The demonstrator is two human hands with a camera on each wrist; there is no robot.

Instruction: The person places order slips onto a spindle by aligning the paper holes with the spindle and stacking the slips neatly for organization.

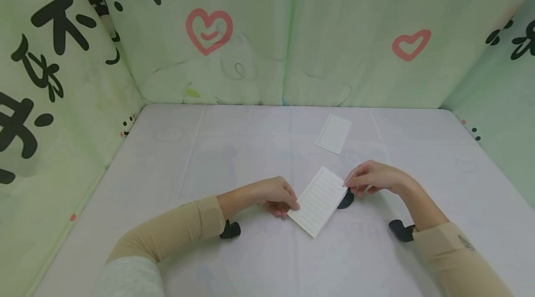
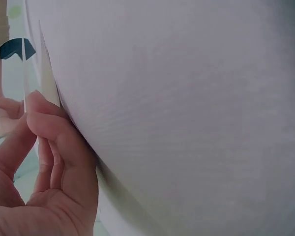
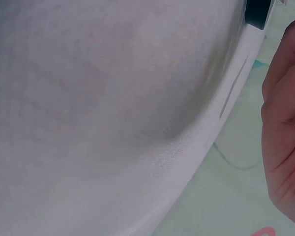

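A white lined paper sheet (image 1: 319,201) is held tilted above the table, between both hands. My left hand (image 1: 279,196) pinches its lower left corner between thumb and fingers. In the left wrist view, thin pale paper edges (image 2: 50,86) rise from the pinching left hand (image 2: 59,162). At the sheet's upper right corner, the right hand (image 1: 374,178) pinches with thumb and index finger. A black rounded thing (image 1: 345,200) shows partly from behind the sheet, below the right fingers; whether they touch it I cannot tell. The right wrist view shows the curled right hand (image 3: 287,118), fingertips cut off.
Another lined paper sheet (image 1: 333,134) lies flat farther back on the white-covered table (image 1: 234,148). Green printed curtains (image 1: 251,69) stand behind and at both sides. Black wrist mounts (image 1: 231,230) stick out below each sleeve.
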